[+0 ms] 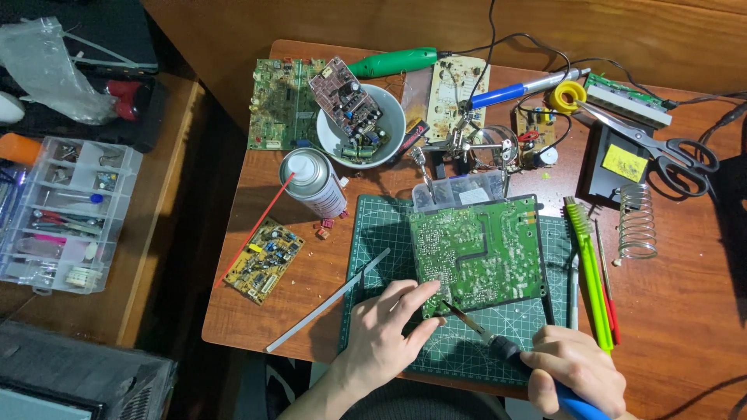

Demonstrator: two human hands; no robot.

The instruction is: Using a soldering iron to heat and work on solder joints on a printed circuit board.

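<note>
A green circuit board [476, 250] lies solder side up on a green cutting mat [459, 342]. My left hand [385, 327] rests on the mat with fingers pressing the board's lower left corner. My right hand [576, 369] grips a blue-handled soldering iron [498, 342], whose tip touches the board's lower left edge near my left fingertips.
A spray can [313, 183], a small yellow board [263, 260], a white bowl [387, 142] holding a board, a helping-hand clamp [475, 148], scissors [661, 152], a coil iron stand [638, 222], green brush [589, 260] and more boards crowd the wooden table. A parts organiser [66, 214] sits at left.
</note>
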